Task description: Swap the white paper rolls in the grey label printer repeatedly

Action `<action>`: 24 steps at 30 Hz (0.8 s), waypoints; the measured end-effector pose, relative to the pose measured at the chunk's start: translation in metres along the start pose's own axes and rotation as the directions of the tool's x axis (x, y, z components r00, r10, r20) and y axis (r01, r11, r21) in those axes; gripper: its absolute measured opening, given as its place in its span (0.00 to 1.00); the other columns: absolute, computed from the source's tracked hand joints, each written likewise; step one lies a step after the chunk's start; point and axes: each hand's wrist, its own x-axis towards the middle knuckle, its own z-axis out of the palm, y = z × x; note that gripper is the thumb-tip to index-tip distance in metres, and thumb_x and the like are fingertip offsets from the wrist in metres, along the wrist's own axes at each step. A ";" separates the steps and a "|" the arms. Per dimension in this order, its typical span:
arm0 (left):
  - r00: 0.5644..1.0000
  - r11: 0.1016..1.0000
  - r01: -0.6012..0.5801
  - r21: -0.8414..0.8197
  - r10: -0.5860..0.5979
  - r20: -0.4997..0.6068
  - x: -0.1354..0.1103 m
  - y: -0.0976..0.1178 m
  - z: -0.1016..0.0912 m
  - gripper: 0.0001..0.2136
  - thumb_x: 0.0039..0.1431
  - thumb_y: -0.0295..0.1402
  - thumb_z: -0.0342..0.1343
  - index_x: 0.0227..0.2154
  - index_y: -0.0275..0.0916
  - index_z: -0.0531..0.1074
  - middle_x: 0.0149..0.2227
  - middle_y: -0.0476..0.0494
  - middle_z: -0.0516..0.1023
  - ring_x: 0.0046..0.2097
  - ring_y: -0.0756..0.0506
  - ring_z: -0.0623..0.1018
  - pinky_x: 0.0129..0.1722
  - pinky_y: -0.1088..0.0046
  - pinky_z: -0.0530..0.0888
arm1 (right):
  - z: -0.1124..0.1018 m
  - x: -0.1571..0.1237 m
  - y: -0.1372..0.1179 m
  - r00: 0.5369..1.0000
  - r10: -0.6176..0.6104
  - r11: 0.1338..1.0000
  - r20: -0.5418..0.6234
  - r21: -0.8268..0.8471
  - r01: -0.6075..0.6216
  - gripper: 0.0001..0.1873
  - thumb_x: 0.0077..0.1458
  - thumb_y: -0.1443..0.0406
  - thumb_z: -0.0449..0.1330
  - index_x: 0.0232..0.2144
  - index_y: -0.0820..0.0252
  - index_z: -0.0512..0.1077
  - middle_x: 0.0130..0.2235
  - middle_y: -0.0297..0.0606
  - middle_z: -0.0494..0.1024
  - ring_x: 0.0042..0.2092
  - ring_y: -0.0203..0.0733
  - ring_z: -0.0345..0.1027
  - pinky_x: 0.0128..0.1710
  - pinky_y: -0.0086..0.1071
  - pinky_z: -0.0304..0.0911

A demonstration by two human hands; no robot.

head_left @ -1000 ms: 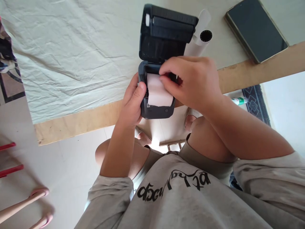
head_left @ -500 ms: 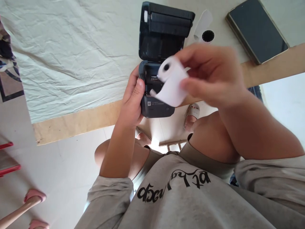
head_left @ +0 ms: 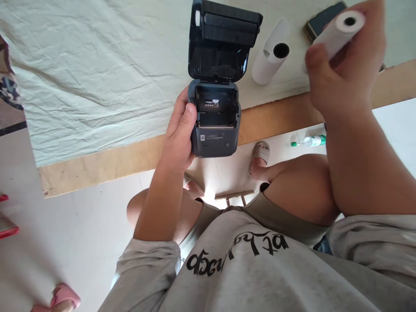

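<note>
A small dark portable printer (head_left: 215, 130) sits at the table's near edge with its lid (head_left: 222, 39) swung up and its paper bay bare. My left hand (head_left: 179, 132) grips the printer's left side. Raised at the upper right, my right hand (head_left: 344, 73) is closed round a white paper roll (head_left: 339, 28), well away from the printer. A second white paper roll (head_left: 271, 52) lies on the table just right of the lid.
A pale wrinkled cloth (head_left: 97, 65) covers the wooden table (head_left: 107, 162). A dark phone (head_left: 321, 17) lies partly behind my right hand. Below the table are my knees, a sandalled foot (head_left: 260, 158), a small bottle (head_left: 310, 141) and another person's pink shoe (head_left: 63, 297).
My right hand has lifted the paper roll out of the printer's bay and carried it up and to the right. The left hand has kept its hold on the printer.
</note>
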 end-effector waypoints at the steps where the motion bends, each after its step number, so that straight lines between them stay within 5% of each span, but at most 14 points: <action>1: 1.000 1.000 0.006 0.005 -0.006 -0.005 0.000 0.000 0.000 0.15 0.59 0.44 0.45 0.46 0.47 0.65 0.45 0.49 0.72 0.51 0.43 0.72 0.48 0.66 0.72 | -0.002 0.001 0.005 1.000 -0.007 0.996 0.024 -0.088 0.009 0.16 0.42 0.66 0.59 0.37 0.58 0.63 0.36 0.35 0.66 0.33 0.31 0.56 0.33 0.30 0.53; 8: 0.999 0.999 0.031 -0.009 -0.031 -0.040 0.001 0.000 0.002 0.15 0.59 0.45 0.46 0.45 0.45 0.65 0.44 0.48 0.72 0.48 0.43 0.73 0.45 0.67 0.74 | -0.008 -0.004 0.001 0.984 -0.165 0.897 0.065 -0.406 0.177 0.26 0.41 0.64 0.61 0.45 0.58 0.62 0.45 0.40 0.69 0.45 0.43 0.63 0.45 0.38 0.57; 11: 0.999 0.999 0.030 -0.012 -0.030 -0.045 0.001 -0.001 0.002 0.15 0.59 0.44 0.46 0.45 0.45 0.65 0.45 0.48 0.72 0.49 0.44 0.73 0.44 0.68 0.73 | 0.000 -0.009 -0.016 0.966 -0.249 0.864 0.071 -0.435 0.254 0.25 0.42 0.62 0.60 0.45 0.58 0.64 0.46 0.39 0.69 0.48 0.45 0.62 0.48 0.41 0.56; 17: 0.999 1.000 0.010 -0.009 -0.011 -0.049 0.001 -0.003 0.001 0.15 0.60 0.44 0.44 0.46 0.45 0.64 0.46 0.48 0.71 0.49 0.44 0.72 0.46 0.67 0.72 | 0.023 -0.003 -0.023 0.969 -0.221 0.863 0.111 -0.441 0.247 0.20 0.43 0.60 0.61 0.42 0.53 0.66 0.42 0.33 0.73 0.51 0.47 0.61 0.50 0.52 0.50; 24: 1.000 1.000 0.013 -0.005 -0.013 0.003 0.000 0.001 0.001 0.14 0.61 0.42 0.43 0.45 0.44 0.64 0.45 0.47 0.71 0.46 0.45 0.73 0.44 0.67 0.73 | 0.019 -0.018 -0.042 0.943 -0.311 0.877 0.121 -0.346 0.334 0.21 0.41 0.66 0.59 0.41 0.54 0.64 0.40 0.31 0.74 0.47 0.41 0.63 0.47 0.42 0.57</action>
